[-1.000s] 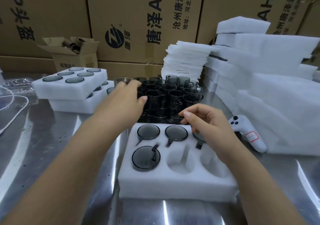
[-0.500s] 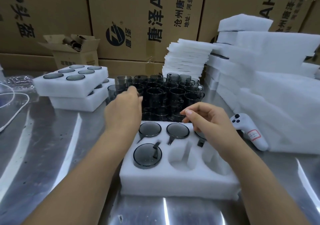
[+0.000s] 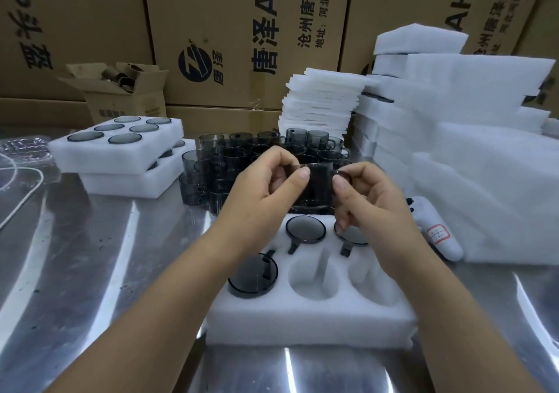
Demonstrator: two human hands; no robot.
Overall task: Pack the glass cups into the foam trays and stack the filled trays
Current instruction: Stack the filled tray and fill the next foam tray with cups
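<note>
We see the thumb and fingers (image 3: pixel 303 175) of the left hand (image 3: pixel 266 190) pinching the left edge of a smoky glass cup (image 3: pixel 320 187). The right hand (image 3: pixel 373 208) pinches the cup's handle between its thumb and curled fingers, so the cup hangs in the air between the two hands. It sits above the far edge of the open foam tray (image 3: pixel 302 323), just in front of the cluster of loose cups (image 3: pixel 239 156) standing on the metal worktop (image 3: pixel 90 256). In the tray we count three packed cups (image 3: pixel 305 229), showing as dark discs. The two near pockets (image 3: pixel 314 280) on the right hold nothing, and the far-left pocket is hidden behind the left wrist. Further left, two filled trays (image 3: pixel 118 150) lie stacked. To the right rise piles of white foam (image 3: pixel 484 165), with a white controller (image 3: pixel 438 232) lying against them. Cardboard boxes (image 3: pixel 242 29) stand behind everything.
</note>
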